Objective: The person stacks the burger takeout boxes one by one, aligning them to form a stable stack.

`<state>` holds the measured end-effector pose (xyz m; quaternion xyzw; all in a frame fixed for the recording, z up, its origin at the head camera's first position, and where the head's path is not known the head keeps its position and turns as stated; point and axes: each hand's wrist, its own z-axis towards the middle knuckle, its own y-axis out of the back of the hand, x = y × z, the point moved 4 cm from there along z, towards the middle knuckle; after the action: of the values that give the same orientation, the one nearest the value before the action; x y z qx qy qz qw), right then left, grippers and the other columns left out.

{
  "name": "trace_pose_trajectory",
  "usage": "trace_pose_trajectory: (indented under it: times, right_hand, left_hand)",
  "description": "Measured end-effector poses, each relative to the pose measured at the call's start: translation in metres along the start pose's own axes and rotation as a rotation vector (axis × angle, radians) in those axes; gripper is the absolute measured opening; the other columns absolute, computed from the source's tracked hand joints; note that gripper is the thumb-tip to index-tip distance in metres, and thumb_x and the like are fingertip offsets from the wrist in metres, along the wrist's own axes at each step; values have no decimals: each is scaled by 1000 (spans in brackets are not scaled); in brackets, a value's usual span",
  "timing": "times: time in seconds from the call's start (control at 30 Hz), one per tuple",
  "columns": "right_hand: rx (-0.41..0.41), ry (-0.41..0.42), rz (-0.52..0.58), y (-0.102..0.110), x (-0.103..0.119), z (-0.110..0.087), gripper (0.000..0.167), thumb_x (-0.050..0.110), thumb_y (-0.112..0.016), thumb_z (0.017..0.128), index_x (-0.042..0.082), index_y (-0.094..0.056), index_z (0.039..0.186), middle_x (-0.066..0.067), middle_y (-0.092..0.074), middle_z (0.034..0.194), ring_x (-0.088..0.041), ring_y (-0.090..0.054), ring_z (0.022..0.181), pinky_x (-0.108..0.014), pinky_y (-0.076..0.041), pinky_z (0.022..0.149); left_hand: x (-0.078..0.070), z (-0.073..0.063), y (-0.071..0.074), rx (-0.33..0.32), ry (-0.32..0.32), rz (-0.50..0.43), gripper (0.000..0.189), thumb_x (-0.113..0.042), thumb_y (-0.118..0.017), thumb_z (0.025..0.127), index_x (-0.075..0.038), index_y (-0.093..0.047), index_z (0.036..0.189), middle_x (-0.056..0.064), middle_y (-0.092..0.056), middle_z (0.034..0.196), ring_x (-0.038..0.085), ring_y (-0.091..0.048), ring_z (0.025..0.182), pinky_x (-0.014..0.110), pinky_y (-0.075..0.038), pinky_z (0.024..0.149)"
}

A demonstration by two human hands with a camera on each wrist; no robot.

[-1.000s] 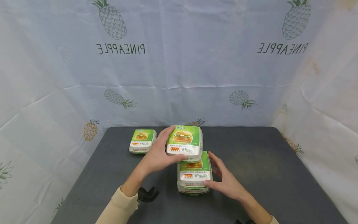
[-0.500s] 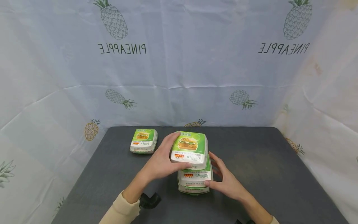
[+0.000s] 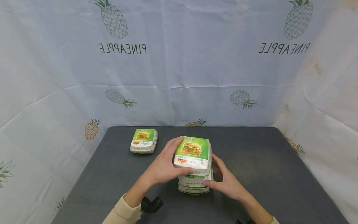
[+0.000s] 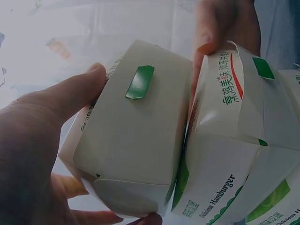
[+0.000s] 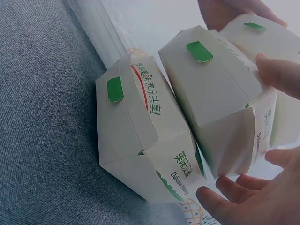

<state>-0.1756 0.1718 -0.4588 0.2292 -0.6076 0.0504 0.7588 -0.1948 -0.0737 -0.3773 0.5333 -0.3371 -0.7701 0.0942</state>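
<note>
My left hand (image 3: 165,165) grips a green-and-white hamburger box (image 3: 192,155), thumb on the front and fingers around the far side. This box is tilted over a stack in the head view and covers most of it. The right wrist view shows two boxes in the stack, a lower box (image 5: 126,136) and an upper box (image 5: 211,89). My right hand (image 3: 226,180) holds the stack's right side, its thumb at the front and its fingers farther back. The held box's underside, with a green tab, is close over the upper box's lid in the left wrist view.
Another hamburger box (image 3: 143,141) sits at the back left of the dark table (image 3: 246,149). A white cloth (image 3: 179,71) with pineapple prints hangs behind the table and along both sides.
My left hand has brought its box rightward and nearer, down over the stack, hiding more of the lid below. My right hand has stayed beside the stack.
</note>
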Motion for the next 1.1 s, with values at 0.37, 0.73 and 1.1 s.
trace_pose_trajectory:
  times: [0.37,0.73,1.1]
  right_hand:
    - [-10,-4,-42,4,4,-1,91,20,-78,91,29,-21,161,-9,-23,161,-43,-29,145,-67,-35,107]
    - [-13,80,-89,23,27,-4,93,9,-75,93,25,-16,164,-11,-18,166,-41,-27,148,-47,-39,114]
    - [15,179,-55,18,51,3,96,2,-74,91,22,-16,164,-5,-17,167,-9,-27,149,-28,-36,114]
  left_hand:
    - [-2,-1,-2,-12,4,29,107,-59,-85,75,-30,-27,161,-13,-26,160,14,-48,126,46,-45,100]
    - [-2,-1,-4,-22,10,27,109,-60,-85,75,-29,-27,162,-10,-26,161,16,-46,130,47,-44,103]
    - [-3,-2,-5,-35,15,33,110,-63,-84,74,-30,-26,162,-9,-27,160,16,-46,130,47,-44,102]
